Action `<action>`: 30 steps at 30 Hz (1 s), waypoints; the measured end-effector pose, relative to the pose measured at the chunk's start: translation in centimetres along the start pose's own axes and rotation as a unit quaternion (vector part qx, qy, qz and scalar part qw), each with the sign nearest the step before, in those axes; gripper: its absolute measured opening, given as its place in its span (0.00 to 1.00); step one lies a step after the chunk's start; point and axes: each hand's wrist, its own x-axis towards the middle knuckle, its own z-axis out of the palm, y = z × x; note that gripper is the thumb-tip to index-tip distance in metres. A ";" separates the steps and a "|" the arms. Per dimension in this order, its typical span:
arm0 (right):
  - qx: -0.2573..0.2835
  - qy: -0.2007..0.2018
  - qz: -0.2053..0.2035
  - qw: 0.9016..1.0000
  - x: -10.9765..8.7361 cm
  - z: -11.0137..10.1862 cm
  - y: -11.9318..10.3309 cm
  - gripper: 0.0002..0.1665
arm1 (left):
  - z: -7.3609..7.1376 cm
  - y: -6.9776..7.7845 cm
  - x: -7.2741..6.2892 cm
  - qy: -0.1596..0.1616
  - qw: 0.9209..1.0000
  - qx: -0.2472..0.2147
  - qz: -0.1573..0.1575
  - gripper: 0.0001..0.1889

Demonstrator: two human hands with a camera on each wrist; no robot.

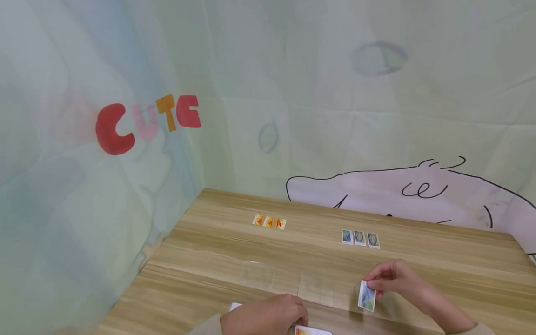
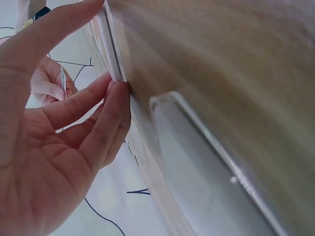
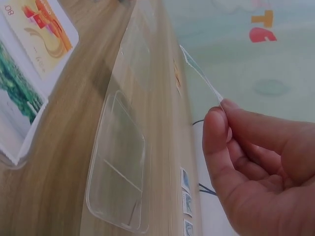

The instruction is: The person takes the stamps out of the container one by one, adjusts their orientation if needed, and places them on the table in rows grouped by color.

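My right hand pinches a blue-and-green postage stamp between thumb and fingertips, held above the table. In the right wrist view that stamp shows nearly edge-on. Low in the head view, my left hand is beside a stamp holder with an orange stamp in it. The left wrist view has thumb and fingertips on the edges of this holder. An orange stamp and a green stamp lie together in the right wrist view.
Two clear plastic sleeves lie flat on the wooden table. Farther back are a row of three orange stamps and a row of three blue-green stamps. Printed cloth rises behind the table and at its left.
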 end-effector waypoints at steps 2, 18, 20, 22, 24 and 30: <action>-0.001 0.000 0.001 1.000 0.0 -0.2 0.0 0.13 | 0.0 0.1 0.0 -0.001 1.000 -0.002 -0.003 0.10; -0.010 0.009 0.005 1.000 -0.1 -1.6 0.2 0.14 | -0.1 0.0 0.1 0.017 1.000 0.012 0.014 0.13; -0.016 0.016 0.010 1.000 -0.1 -1.9 0.1 0.14 | -0.2 -0.1 0.0 0.023 0.999 0.013 0.017 0.13; -0.018 0.020 0.014 1.000 0.0 -2.1 0.0 0.14 | -0.2 -0.1 0.0 0.029 0.999 0.013 0.021 0.13; -0.020 0.020 0.017 0.999 0.0 -2.4 -0.1 0.15 | -0.2 -0.1 0.0 0.030 0.999 0.013 0.023 0.13; -0.026 0.023 0.031 0.999 0.0 -3.0 -0.2 0.17 | -0.1 -0.1 0.1 0.013 1.000 0.006 0.016 0.12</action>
